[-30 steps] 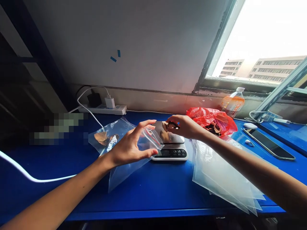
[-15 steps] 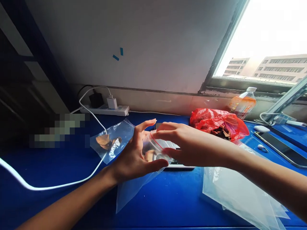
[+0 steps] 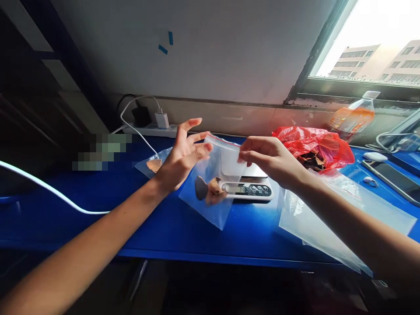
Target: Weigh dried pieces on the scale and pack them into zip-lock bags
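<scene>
1. So, the clear plastic zip bag with a red strip along its mouth [image 3: 215, 168] is held up over the glossy blue tabletop [image 3: 256, 238], partly in front of the white digital scale [image 3: 264, 191]. Some curled, brown, dried-looking pieces [image 3: 215, 191] can be seen low inside, a bit blurred.
2. Handling, best guess: pretty light, floppy and kinda slippery. The pieces are probably stiff but brittle, so they shouldn't be squeezed. The bag is best taken by its two top corners, right at the strip.
3. By the right hand [image 3: 272, 157], the top right corner is pinched between thumb and fingertips.
4. On the left hand [image 3: 182, 157], the forefinger is raised clear; whether the other corner is actually gripped can't be told.
5. Further out: a flat clear bag with a tan piece [image 3: 141, 168] is partly hidden by the left hand; a fanned stack of translucent bags [image 3: 305, 216] and a crumpled red plastic bag of dark brown scraps [image 3: 295, 138] are seen rightward.
</scene>
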A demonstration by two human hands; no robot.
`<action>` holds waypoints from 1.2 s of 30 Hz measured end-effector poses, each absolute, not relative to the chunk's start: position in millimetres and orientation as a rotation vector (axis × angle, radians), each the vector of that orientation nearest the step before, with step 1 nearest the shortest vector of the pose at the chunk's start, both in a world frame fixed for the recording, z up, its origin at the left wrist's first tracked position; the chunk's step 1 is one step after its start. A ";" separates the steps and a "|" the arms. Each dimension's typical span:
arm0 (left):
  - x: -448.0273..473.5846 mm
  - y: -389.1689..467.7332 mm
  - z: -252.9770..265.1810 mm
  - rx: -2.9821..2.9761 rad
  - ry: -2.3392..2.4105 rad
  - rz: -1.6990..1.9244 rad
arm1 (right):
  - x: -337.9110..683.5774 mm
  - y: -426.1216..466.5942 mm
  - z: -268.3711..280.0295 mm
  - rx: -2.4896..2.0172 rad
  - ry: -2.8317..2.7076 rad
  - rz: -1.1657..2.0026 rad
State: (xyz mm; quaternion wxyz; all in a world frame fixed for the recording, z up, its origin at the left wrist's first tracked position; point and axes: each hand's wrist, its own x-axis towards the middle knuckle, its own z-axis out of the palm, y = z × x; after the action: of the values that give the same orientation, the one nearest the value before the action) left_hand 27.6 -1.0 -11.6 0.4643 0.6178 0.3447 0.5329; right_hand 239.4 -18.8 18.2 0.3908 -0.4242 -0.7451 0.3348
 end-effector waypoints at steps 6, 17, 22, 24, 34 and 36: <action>32.2 3.4 -13.0 1.226 0.957 1.226 | 247.3 -28.5 1.5 -1.112 -1.677 0.905; 33.9 -0.8 -5.1 1.272 1.000 1.179 | 245.7 -29.9 -7.2 -1.126 -1.602 0.877; 31.0 0.5 -7.5 1.360 1.100 1.171 | 245.3 -27.2 -12.5 -1.108 -1.580 0.802; 29.9 2.4 -9.4 1.385 1.114 1.171 | 246.8 -23.8 -17.0 -1.117 -1.569 0.726; 17.1 22.0 -19.1 1.349 1.161 1.294 | 263.7 -16.8 -27.4 -1.085 -1.640 0.221; 17.1 22.1 -19.4 1.358 1.154 1.302 | 261.4 -19.1 -27.9 -1.064 -1.682 0.188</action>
State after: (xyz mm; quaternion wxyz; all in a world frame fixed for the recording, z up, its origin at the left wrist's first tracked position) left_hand 17.1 22.1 -19.4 0.4504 0.5495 0.4666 0.5268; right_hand 261.4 -19.1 -27.9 0.5406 -0.4476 -0.7079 0.0791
